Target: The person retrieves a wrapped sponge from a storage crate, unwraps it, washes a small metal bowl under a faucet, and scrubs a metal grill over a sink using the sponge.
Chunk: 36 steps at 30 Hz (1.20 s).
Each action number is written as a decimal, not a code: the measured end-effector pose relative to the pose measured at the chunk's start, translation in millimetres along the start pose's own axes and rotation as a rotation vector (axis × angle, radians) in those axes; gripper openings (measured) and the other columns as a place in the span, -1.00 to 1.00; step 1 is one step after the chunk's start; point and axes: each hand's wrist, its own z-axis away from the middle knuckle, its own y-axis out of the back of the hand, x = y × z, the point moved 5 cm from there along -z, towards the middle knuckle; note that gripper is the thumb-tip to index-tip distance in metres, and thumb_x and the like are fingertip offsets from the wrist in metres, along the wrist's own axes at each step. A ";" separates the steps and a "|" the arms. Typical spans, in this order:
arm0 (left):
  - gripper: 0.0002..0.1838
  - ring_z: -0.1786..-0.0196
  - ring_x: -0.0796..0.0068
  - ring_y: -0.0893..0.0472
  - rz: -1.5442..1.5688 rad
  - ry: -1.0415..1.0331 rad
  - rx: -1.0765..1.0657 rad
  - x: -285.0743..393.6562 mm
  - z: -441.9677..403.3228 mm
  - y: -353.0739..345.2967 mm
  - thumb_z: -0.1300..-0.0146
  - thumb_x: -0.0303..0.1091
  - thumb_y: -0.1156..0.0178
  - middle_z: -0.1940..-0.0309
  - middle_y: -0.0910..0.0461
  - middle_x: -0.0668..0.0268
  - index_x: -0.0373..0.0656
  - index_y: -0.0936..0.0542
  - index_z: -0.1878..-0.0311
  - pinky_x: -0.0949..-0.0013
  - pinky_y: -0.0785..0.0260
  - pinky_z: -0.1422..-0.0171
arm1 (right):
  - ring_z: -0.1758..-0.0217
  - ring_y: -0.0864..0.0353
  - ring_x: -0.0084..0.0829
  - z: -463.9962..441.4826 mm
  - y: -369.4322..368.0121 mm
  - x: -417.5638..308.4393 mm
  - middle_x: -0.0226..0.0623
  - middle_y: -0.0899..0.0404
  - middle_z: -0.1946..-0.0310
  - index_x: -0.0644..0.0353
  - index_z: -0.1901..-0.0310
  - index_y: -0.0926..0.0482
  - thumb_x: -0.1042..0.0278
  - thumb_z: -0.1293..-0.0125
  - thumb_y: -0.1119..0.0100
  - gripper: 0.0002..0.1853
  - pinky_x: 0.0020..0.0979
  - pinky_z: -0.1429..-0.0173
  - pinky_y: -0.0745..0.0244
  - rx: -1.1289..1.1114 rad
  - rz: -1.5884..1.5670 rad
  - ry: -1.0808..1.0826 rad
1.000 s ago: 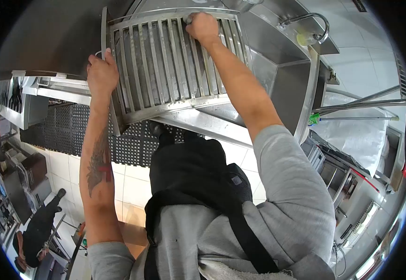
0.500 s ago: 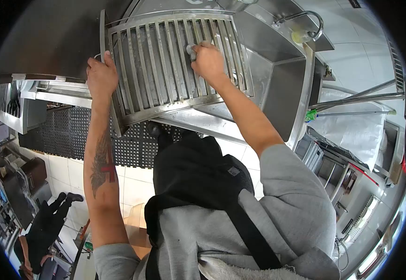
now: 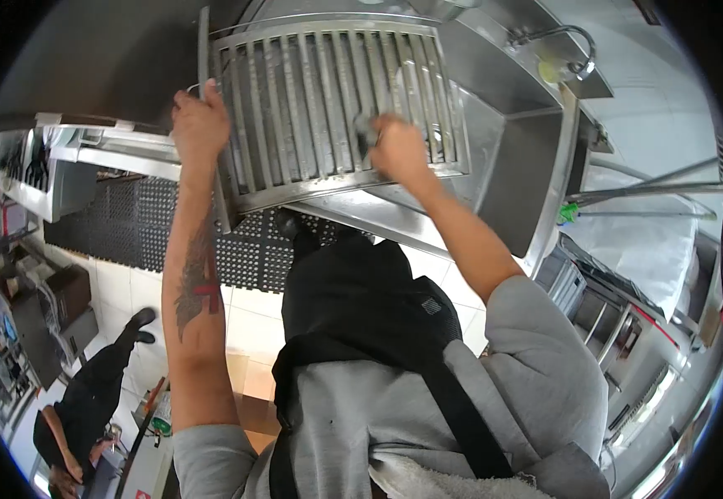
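Right hand [image 3: 399, 154]: fingers closed round a small grey scrubber [image 3: 364, 135], motion-blurred, exact finger placement can't be read. Scrubber sits just left of the knuckles, long axis roughly along the bars, on the face of a slatted metal panel [image 3: 320, 188]. The panel lies under this hand and extends mostly left of and beyond it. Its long axis runs left-right, right end a bit farther from the person. Bars point away from the person, far ends leaning slightly left.

Left hand [image 3: 201, 125]: fingers curled at the panel's left side, thumb pointing away along the edge.

Further out: steel sink [image 3: 528, 179] right of the right hand, partly under the panel; curved faucet [image 3: 579, 50] beyond it, far right. Black floor mat [image 3: 128, 220] left of and nearer the person than the left hand. Co-worker [image 3: 95, 391] well behind that, same side.
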 end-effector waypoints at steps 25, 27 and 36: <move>-0.23 -0.12 -0.31 -0.51 0.042 0.041 0.008 -12.0 -1.5 -4.7 -0.40 0.21 0.12 0.03 -0.51 -0.39 -0.56 -0.35 -0.05 -0.04 -0.35 -0.25 | 0.01 -0.65 -0.04 6.8 4.3 7.2 -0.03 -0.65 0.05 0.01 -0.03 -0.67 0.59 0.12 -0.18 -0.44 -0.18 -0.18 -0.53 -0.190 -0.101 0.159; -0.20 -0.05 -0.37 -0.54 0.014 0.001 -0.013 -10.8 -4.5 -7.6 -0.41 0.23 0.12 0.12 -0.53 -0.44 -0.58 -0.37 -0.02 -0.06 -0.40 -0.16 | -0.02 -0.63 -0.04 20.0 6.7 12.3 -0.07 -0.66 0.04 0.01 -0.04 -0.67 0.63 0.12 -0.15 -0.42 -0.18 -0.21 -0.52 -0.344 -0.100 0.241; -0.14 -0.17 -0.28 -0.50 -0.012 0.017 -0.050 -13.6 -11.3 -12.3 -0.37 0.26 0.15 -0.03 -0.49 -0.41 -0.61 -0.32 -0.13 0.00 -0.35 -0.28 | -0.06 -0.59 -0.16 11.9 18.2 14.4 -0.26 -0.64 0.10 0.05 0.10 -0.68 0.65 0.06 -0.18 -0.56 -0.19 -0.13 -0.55 -0.306 0.024 0.626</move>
